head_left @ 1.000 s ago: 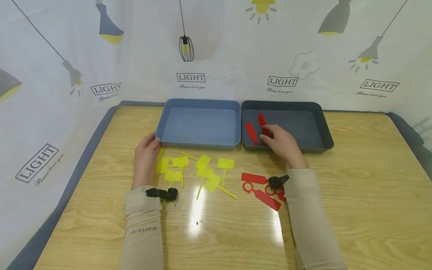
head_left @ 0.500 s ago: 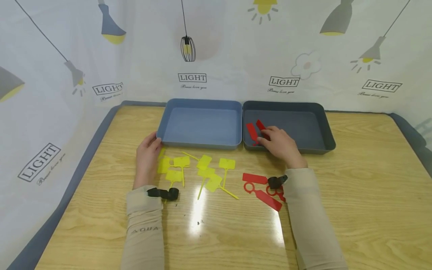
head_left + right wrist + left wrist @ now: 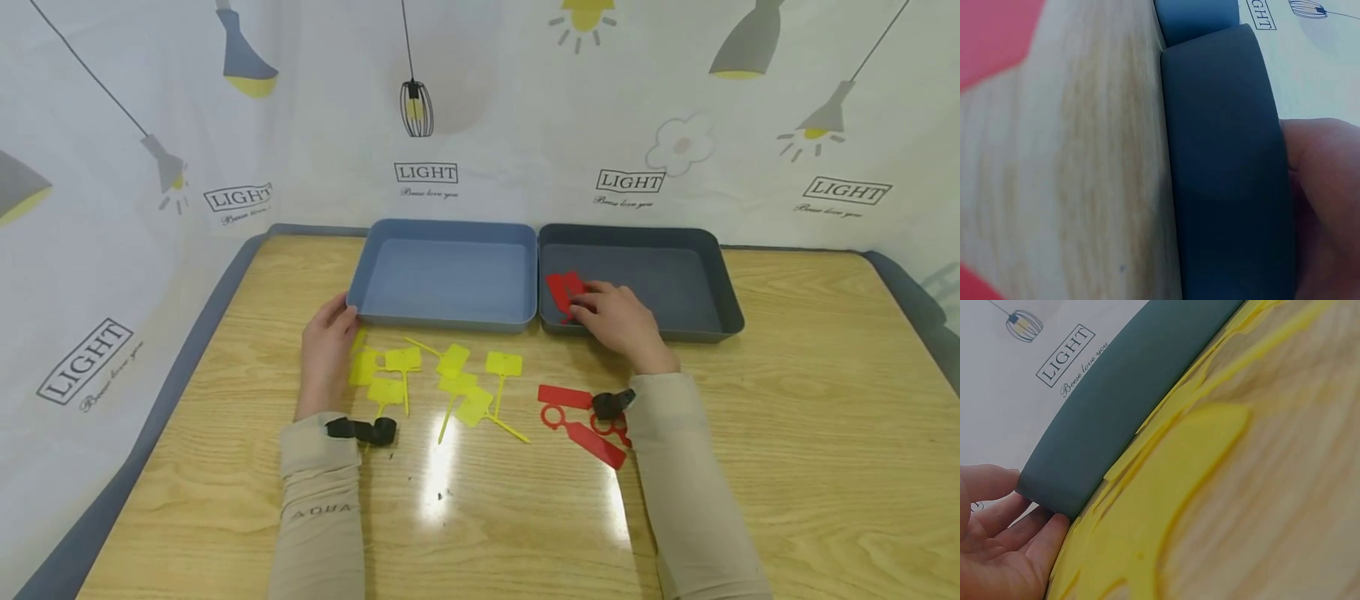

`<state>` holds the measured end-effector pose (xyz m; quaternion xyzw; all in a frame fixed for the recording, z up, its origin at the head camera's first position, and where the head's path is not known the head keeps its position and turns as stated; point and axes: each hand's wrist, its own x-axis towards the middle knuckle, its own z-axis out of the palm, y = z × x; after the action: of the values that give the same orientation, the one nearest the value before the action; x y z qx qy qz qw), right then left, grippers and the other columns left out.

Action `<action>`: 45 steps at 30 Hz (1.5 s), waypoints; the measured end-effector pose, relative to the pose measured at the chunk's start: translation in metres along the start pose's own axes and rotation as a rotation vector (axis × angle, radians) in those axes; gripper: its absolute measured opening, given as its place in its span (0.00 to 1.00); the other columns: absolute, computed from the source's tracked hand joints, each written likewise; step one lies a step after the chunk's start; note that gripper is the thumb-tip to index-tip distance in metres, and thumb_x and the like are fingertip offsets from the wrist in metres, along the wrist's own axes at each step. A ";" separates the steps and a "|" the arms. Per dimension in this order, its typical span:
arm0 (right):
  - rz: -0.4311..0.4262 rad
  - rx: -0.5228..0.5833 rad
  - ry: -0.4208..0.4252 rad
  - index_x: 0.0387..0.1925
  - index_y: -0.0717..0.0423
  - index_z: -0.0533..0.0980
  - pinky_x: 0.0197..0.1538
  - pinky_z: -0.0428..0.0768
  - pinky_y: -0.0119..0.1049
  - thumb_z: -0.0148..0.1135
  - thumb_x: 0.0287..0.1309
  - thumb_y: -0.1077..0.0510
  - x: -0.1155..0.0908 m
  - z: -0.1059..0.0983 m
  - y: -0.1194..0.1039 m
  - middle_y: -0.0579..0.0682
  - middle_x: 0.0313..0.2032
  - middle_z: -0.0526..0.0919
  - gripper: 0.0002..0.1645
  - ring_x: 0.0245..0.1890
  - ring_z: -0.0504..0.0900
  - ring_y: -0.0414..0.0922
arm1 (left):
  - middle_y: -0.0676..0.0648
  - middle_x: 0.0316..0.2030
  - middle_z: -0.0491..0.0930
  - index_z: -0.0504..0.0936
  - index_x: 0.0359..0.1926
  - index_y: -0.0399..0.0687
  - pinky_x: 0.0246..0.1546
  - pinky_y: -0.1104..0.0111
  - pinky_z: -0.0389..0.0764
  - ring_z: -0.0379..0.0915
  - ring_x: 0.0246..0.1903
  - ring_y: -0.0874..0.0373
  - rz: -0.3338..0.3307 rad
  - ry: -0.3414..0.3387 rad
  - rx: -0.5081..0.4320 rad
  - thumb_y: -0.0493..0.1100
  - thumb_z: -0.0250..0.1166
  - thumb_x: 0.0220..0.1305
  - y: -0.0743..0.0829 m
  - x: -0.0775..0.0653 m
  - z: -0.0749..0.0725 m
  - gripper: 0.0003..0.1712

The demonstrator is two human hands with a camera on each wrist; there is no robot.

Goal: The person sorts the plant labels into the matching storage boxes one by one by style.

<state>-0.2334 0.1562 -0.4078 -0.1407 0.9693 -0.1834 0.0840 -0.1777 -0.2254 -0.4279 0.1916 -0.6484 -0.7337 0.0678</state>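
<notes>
My left hand (image 3: 327,358) holds the near left corner of the blue tray (image 3: 442,321); in the left wrist view its fingers and thumb press on the outside of the tray wall (image 3: 1104,406). My right hand (image 3: 624,325) reaches over the near wall of the dark grey tray (image 3: 637,332), pinching the lower end of a red plastic tag (image 3: 574,282). Beside it another red tag (image 3: 558,292) lies flat in the tray's left part. In the right wrist view the dark tray's wall (image 3: 1229,169) hides the fingertips and the tags.
Several yellow flag-shaped plastic tags with thin stems (image 3: 474,407) lie in front of the blue tray. Red tags with ring ends (image 3: 596,444) lie on the wooden table (image 3: 510,517) by my right forearm. The two trays stand side by side before a printed curtain (image 3: 517,108).
My right hand has lowered the red tag and shifted slightly left, so the tag now lies alongside the other red one in the dark tray. The left hand stays at the blue tray's corner.
</notes>
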 end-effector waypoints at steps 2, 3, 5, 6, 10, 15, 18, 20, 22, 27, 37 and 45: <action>-0.005 -0.009 0.002 0.53 0.50 0.74 0.48 0.69 0.53 0.48 0.61 0.46 0.000 0.000 -0.001 0.54 0.61 0.63 0.23 0.53 0.62 0.54 | 0.47 0.60 0.63 0.64 0.62 0.47 0.57 0.71 0.64 0.60 0.58 0.61 0.001 -0.003 -0.005 0.42 0.53 0.65 0.000 0.000 0.000 0.25; -0.007 -0.010 0.005 0.53 0.50 0.74 0.47 0.69 0.52 0.48 0.61 0.46 0.001 0.000 -0.001 0.54 0.61 0.63 0.22 0.53 0.62 0.54 | 0.46 0.60 0.63 0.64 0.62 0.46 0.57 0.71 0.63 0.60 0.58 0.61 0.000 -0.003 -0.013 0.41 0.53 0.64 0.000 0.000 0.000 0.25; -0.013 -0.007 0.003 0.53 0.50 0.74 0.47 0.69 0.53 0.48 0.61 0.46 0.000 0.000 -0.001 0.54 0.60 0.64 0.22 0.53 0.62 0.54 | 0.45 0.61 0.62 0.64 0.62 0.45 0.57 0.70 0.63 0.59 0.59 0.60 -0.004 -0.006 -0.029 0.41 0.53 0.64 0.001 0.000 0.000 0.25; -0.015 -0.001 0.004 0.53 0.50 0.74 0.48 0.68 0.53 0.49 0.61 0.46 0.001 0.000 -0.001 0.54 0.60 0.64 0.22 0.53 0.62 0.54 | 0.45 0.61 0.62 0.64 0.62 0.45 0.58 0.69 0.62 0.58 0.59 0.59 -0.006 -0.009 -0.040 0.40 0.53 0.64 0.001 0.000 0.000 0.25; -0.024 0.050 0.017 0.55 0.51 0.72 0.52 0.66 0.55 0.51 0.61 0.49 0.001 0.001 0.000 0.54 0.58 0.67 0.22 0.55 0.64 0.55 | 0.42 0.62 0.60 0.63 0.62 0.43 0.59 0.68 0.61 0.57 0.60 0.56 -0.010 -0.015 -0.068 0.39 0.53 0.64 0.002 -0.001 -0.001 0.25; 0.002 0.145 0.040 0.56 0.51 0.70 0.51 0.68 0.54 0.53 0.60 0.52 0.001 0.000 0.001 0.55 0.55 0.70 0.22 0.54 0.68 0.55 | 0.42 0.61 0.60 0.63 0.63 0.42 0.58 0.68 0.62 0.57 0.60 0.56 -0.013 -0.014 -0.071 0.39 0.53 0.64 0.002 0.000 0.000 0.26; 0.016 0.177 0.052 0.56 0.51 0.70 0.52 0.68 0.54 0.52 0.61 0.51 0.000 -0.001 0.001 0.55 0.55 0.71 0.22 0.54 0.68 0.54 | 0.42 0.61 0.60 0.62 0.63 0.42 0.58 0.69 0.62 0.57 0.60 0.56 -0.018 -0.012 -0.074 0.39 0.53 0.64 0.001 0.001 -0.001 0.26; 0.018 0.199 0.065 0.56 0.51 0.71 0.51 0.68 0.53 0.52 0.61 0.51 0.000 -0.002 0.000 0.54 0.54 0.71 0.22 0.52 0.69 0.54 | 0.42 0.62 0.60 0.62 0.63 0.43 0.58 0.69 0.62 0.57 0.60 0.56 -0.022 -0.010 -0.070 0.39 0.53 0.64 0.001 0.001 0.000 0.26; 0.017 0.217 0.081 0.55 0.51 0.70 0.49 0.70 0.51 0.52 0.61 0.51 -0.001 -0.003 -0.001 0.54 0.52 0.72 0.22 0.50 0.71 0.52 | 0.42 0.61 0.60 0.62 0.63 0.43 0.58 0.69 0.62 0.57 0.60 0.57 -0.024 -0.007 -0.057 0.40 0.53 0.64 0.000 0.001 -0.001 0.26; -0.006 0.247 0.124 0.55 0.52 0.70 0.46 0.72 0.48 0.52 0.61 0.51 -0.003 -0.007 -0.005 0.52 0.50 0.74 0.22 0.45 0.73 0.49 | 0.44 0.61 0.61 0.63 0.63 0.45 0.58 0.69 0.62 0.58 0.59 0.58 -0.035 0.005 -0.046 0.40 0.53 0.64 0.000 0.001 0.000 0.26; -0.050 0.283 0.245 0.56 0.49 0.70 0.48 0.72 0.47 0.51 0.61 0.50 -0.019 -0.031 -0.021 0.49 0.52 0.73 0.22 0.46 0.74 0.48 | 0.42 0.61 0.60 0.62 0.63 0.42 0.58 0.69 0.62 0.58 0.59 0.57 -0.035 -0.022 -0.097 0.38 0.52 0.65 0.003 0.000 0.000 0.26; -0.104 0.245 0.258 0.58 0.48 0.68 0.52 0.69 0.46 0.50 0.61 0.45 -0.037 -0.044 -0.027 0.48 0.53 0.73 0.25 0.50 0.71 0.47 | 0.43 0.61 0.62 0.63 0.62 0.44 0.58 0.69 0.63 0.59 0.59 0.57 -0.034 -0.003 -0.071 0.39 0.53 0.64 0.003 0.001 -0.001 0.25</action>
<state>-0.2013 0.1582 -0.3529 -0.1546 0.9338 -0.3208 -0.0342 -0.1784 -0.2274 -0.4251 0.1990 -0.6188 -0.7574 0.0613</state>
